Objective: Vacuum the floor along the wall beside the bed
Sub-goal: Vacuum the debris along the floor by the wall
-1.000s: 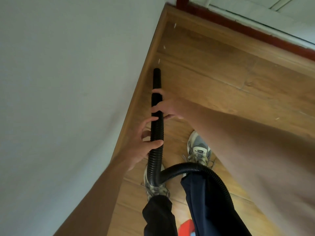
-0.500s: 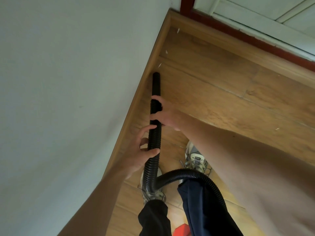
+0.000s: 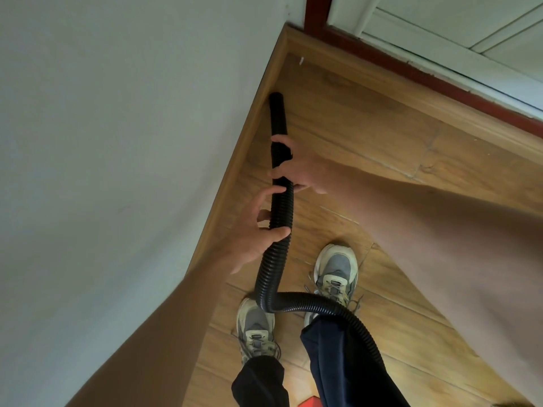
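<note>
A black ribbed vacuum hose [image 3: 280,218] runs up the middle of the view and ends in a smooth nozzle [image 3: 277,113] whose tip rests on the wooden floor [image 3: 367,148] right against the wooden skirting [image 3: 244,148] of the white wall [image 3: 117,142]. My right hand [image 3: 302,168] grips the hose near the nozzle. My left hand [image 3: 258,233] holds the ribbed part just below it. The hose loops back over my shoes and leaves at the bottom right. A small white speck [image 3: 301,60] lies on the floor near the corner ahead of the nozzle.
My two grey sneakers [image 3: 335,271] stand on the floor behind the nozzle. A dark red door frame [image 3: 411,69] and white door panel [image 3: 470,33] close off the far side. A red object [image 3: 308,402] shows at the bottom edge. The bed is out of view.
The nozzle has slid forward along the skirting toward the corner. The two white specks nearest the nozzle are gone from the floor. Both hands kept their grip.
</note>
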A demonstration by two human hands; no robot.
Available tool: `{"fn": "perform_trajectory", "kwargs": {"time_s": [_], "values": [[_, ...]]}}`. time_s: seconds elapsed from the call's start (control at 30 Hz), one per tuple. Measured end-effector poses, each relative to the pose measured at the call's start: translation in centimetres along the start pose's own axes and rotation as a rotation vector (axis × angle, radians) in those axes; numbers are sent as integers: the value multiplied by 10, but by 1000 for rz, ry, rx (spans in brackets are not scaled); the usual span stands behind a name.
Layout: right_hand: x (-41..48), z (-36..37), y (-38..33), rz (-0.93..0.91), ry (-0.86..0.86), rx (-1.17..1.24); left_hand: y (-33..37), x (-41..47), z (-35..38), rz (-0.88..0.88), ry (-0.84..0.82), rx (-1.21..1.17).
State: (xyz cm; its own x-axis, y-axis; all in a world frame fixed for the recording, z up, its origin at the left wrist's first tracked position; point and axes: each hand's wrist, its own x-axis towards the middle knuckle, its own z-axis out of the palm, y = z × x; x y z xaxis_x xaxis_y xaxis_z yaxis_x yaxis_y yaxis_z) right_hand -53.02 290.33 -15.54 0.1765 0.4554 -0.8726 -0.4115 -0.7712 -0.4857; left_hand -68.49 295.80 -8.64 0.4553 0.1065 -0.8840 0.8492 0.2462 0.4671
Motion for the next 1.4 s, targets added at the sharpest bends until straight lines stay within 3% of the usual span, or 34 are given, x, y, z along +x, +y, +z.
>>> {"fn": "perform_trajectory", "kwargs": {"time_s": [0.27,0.43,0.8,1.4], "values": [[5,-21,-8,16,43,-20,13,18,3,35,-30,19],[8,-29,-10,14,52,-1,24,27,-1,38,-92,160],[14,-46,-17,19,90,70,27,40,-6,118,-14,227],[13,-33,-22,-3,91,91,26,33,-10,101,25,253]]}}
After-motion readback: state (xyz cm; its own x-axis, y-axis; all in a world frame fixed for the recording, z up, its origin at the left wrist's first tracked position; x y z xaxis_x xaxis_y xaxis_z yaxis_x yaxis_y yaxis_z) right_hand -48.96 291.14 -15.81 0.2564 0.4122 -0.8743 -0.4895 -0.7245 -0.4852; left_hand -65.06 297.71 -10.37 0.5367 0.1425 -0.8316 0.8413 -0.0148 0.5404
